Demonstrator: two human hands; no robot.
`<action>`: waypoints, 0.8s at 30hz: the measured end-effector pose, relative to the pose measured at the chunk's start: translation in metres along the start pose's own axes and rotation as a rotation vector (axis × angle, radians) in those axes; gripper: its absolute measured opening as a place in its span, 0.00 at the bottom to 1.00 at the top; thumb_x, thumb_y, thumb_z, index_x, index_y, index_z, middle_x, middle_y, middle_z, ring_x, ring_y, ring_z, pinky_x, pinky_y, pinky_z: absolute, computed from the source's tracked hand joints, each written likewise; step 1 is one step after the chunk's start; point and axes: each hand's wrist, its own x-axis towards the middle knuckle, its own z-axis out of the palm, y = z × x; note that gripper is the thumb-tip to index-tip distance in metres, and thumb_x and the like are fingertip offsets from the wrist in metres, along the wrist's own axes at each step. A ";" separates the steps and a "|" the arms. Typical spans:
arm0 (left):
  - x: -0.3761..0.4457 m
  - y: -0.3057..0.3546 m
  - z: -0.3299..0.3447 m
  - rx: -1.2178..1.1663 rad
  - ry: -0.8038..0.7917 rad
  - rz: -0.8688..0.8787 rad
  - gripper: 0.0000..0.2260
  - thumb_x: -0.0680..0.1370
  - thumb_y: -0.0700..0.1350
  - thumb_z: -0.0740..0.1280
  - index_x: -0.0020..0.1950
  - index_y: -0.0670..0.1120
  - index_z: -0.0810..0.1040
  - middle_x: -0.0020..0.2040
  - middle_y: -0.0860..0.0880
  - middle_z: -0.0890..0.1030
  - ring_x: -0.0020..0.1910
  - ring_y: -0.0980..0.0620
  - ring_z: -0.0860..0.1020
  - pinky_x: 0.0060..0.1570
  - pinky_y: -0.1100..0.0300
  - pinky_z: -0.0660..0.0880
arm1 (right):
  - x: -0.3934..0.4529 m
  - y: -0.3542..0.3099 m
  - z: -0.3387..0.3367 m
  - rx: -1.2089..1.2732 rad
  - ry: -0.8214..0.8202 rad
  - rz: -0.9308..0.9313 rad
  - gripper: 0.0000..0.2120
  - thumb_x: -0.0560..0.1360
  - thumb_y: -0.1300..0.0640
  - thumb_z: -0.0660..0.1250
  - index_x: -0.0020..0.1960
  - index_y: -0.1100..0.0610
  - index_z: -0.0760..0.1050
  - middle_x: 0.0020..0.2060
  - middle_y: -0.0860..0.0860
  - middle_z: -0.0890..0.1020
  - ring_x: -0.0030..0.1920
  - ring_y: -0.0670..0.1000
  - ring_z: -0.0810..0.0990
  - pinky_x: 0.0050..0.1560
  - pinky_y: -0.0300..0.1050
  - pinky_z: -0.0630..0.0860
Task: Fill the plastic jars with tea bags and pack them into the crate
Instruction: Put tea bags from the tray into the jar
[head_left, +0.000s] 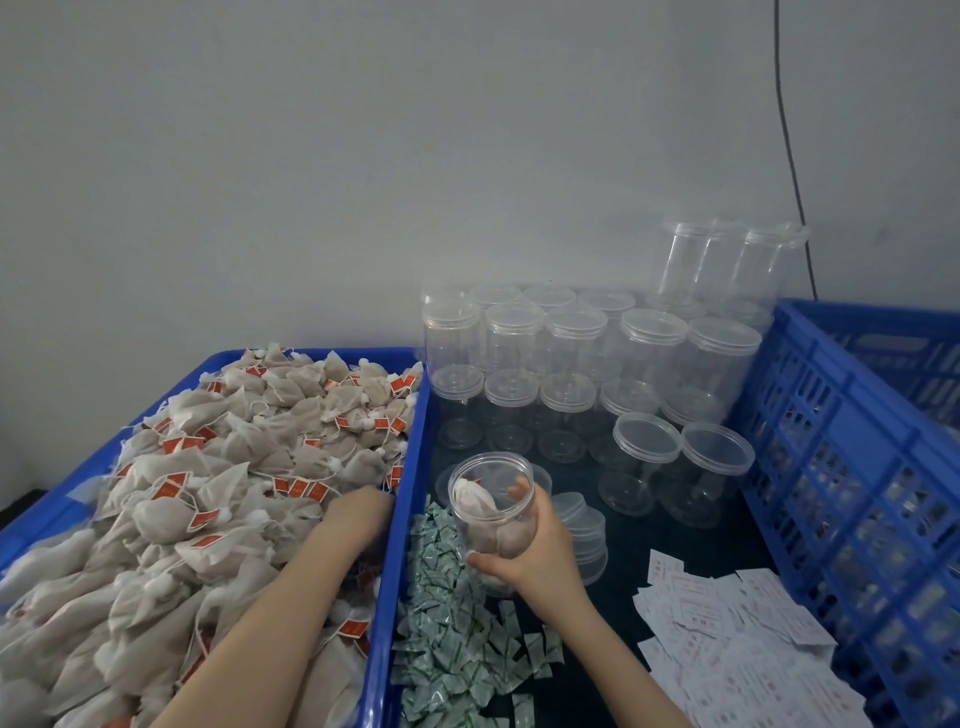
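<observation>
Right hand (524, 551) grips open jar (491, 512) from its right side, w/ mouth tilted up-left; a few bags already inside. Left hand (363, 512) is down in tea bags (208, 493) in blue tray (400, 519), just left of jar; grip state can't tell, fingers buried. Judgement: next bag travels rightward over tray wall into jar mouth; left hand nearer pile. Red tags, green sachets (452, 623), white slips (727, 639): print unreadable. Blue crate (831, 415) far right.

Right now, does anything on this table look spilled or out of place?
Nothing looks spilled or damaged. The green sachets and white slips lie in loose heaps, and the right hand holds the open jar tilted.
</observation>
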 end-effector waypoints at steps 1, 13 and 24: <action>0.002 -0.001 -0.004 -0.074 0.045 -0.035 0.13 0.79 0.41 0.61 0.63 0.46 0.75 0.60 0.46 0.76 0.56 0.47 0.78 0.55 0.54 0.76 | 0.000 0.000 0.000 0.001 -0.003 0.005 0.38 0.59 0.55 0.84 0.59 0.38 0.66 0.56 0.37 0.75 0.55 0.28 0.72 0.49 0.22 0.70; -0.047 0.025 -0.056 -0.871 0.991 0.266 0.13 0.76 0.41 0.68 0.59 0.50 0.72 0.46 0.61 0.78 0.41 0.66 0.78 0.37 0.73 0.73 | -0.002 0.002 0.005 0.013 -0.023 0.013 0.38 0.58 0.52 0.83 0.58 0.35 0.66 0.58 0.38 0.75 0.58 0.33 0.74 0.51 0.26 0.71; -0.046 0.051 -0.039 -0.469 0.528 0.560 0.11 0.78 0.46 0.65 0.58 0.54 0.80 0.55 0.58 0.80 0.56 0.62 0.74 0.58 0.62 0.72 | -0.006 0.004 0.005 0.023 -0.004 0.005 0.33 0.55 0.48 0.80 0.55 0.33 0.69 0.50 0.39 0.81 0.50 0.38 0.80 0.44 0.31 0.76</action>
